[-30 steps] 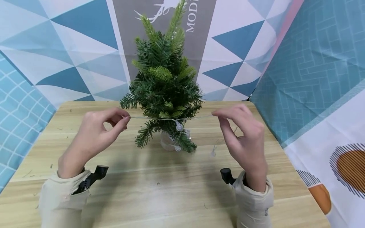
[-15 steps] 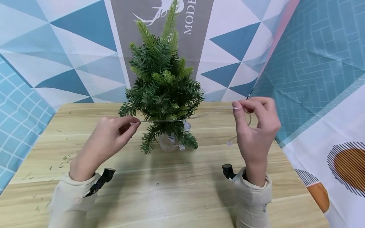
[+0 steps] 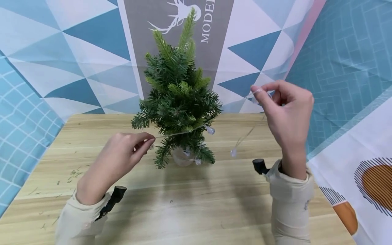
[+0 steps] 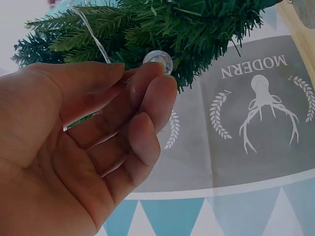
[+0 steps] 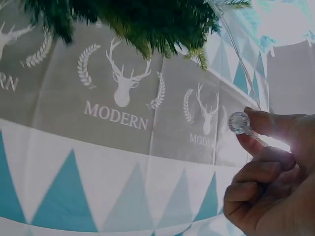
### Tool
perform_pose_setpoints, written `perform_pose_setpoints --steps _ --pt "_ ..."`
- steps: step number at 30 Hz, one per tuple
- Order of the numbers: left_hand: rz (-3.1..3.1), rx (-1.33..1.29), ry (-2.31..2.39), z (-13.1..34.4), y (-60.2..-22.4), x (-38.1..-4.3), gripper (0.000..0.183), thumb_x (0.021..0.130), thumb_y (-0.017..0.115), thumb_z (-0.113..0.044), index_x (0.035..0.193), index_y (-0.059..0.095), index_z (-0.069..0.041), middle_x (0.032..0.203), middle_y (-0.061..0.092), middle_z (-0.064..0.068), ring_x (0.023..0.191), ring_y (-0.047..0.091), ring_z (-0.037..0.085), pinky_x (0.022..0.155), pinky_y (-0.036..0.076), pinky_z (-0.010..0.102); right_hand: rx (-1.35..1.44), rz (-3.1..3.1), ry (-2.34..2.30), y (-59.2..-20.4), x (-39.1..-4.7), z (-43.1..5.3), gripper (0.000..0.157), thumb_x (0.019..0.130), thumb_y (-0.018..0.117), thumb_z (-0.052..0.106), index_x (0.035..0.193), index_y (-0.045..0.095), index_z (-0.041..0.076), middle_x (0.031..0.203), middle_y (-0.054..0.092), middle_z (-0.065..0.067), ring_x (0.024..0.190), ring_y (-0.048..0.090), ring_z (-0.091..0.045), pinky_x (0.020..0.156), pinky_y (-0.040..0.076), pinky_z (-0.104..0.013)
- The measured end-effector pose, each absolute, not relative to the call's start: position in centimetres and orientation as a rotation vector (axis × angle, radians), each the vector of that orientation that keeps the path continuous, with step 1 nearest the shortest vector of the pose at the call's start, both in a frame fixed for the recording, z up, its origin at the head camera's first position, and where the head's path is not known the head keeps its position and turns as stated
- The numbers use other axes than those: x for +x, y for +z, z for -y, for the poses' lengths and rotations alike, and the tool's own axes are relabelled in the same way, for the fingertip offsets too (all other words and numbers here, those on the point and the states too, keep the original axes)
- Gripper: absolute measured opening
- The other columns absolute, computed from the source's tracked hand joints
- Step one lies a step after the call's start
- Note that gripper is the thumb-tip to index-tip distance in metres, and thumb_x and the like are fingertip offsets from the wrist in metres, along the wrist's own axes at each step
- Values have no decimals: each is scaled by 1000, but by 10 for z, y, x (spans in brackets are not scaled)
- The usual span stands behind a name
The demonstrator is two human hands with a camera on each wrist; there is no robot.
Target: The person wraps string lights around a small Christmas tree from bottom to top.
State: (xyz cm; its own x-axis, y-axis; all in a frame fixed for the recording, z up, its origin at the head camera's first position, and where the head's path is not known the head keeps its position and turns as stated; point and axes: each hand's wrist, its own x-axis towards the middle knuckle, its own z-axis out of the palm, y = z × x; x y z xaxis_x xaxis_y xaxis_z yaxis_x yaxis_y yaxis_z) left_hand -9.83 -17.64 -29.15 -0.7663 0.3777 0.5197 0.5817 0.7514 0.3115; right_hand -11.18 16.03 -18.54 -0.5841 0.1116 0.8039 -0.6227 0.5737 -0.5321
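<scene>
A small artificial Christmas tree (image 3: 180,98) stands upright on the wooden table. Across its lower front runs a thin clear string of lights (image 3: 174,134) with round clear bulbs, one bulb (image 3: 210,130) hanging at the tree's right side. Left of the tree, my left hand (image 3: 122,153) pinches the wire between thumb and forefinger; a bulb (image 4: 158,60) shows just beyond those fingertips in the left wrist view. My right hand (image 3: 288,109), raised to the right, pinches another stretch of the string, with a bulb (image 5: 239,123) by the thumb. A further bulb (image 3: 233,152) dangles below on slack wire.
The table (image 3: 190,217) has bits of fallen green needles (image 3: 73,175) on its left side. Patterned cloth (image 3: 101,58) hangs close behind the tree, and more cloth (image 3: 340,68) borders the right side.
My right hand has moved right and upward with its part of the string. The left hand has shifted slightly right, still pinching the wire, which now slants up across the tree.
</scene>
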Motion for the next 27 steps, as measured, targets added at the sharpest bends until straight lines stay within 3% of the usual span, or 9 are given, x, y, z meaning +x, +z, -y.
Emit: perform_pose_setpoints --steps 9,17,22,27 --pt "2504 -710 -618 178 -293 -96 11 97 65 -14 99 75 -10 67 64 -7 45 42 0 47 41 23 394 2116 956 -153 -143 -162 32 84 81 31 86 76 -1 47 33 -1 45 30 -14 55 24 -27" --pt "2499 -726 -627 171 -293 -101 13 98 64 -16 96 75 -10 71 66 -6 45 40 2 46 38 23 587 2167 731 -135 -193 -149 39 89 72 43 93 76 5 51 41 -5 47 35 -15 54 27 -27" --pt "2552 -730 -620 170 -295 -101 14 99 63 -16 96 76 -11 75 69 -4 46 41 2 47 39 24 585 2435 614 -144 -223 -140 48 91 66 55 97 74 7 63 54 -5 53 45 -16 49 32 -28" --pt "2630 -784 -640 168 -298 -101 17 100 62 -17 96 77 -10 69 64 -7 47 41 1 50 43 24 647 2688 607 -173 -252 -143 47 89 66 57 85 74 11 66 57 -3 54 47 -17 48 35 -27"
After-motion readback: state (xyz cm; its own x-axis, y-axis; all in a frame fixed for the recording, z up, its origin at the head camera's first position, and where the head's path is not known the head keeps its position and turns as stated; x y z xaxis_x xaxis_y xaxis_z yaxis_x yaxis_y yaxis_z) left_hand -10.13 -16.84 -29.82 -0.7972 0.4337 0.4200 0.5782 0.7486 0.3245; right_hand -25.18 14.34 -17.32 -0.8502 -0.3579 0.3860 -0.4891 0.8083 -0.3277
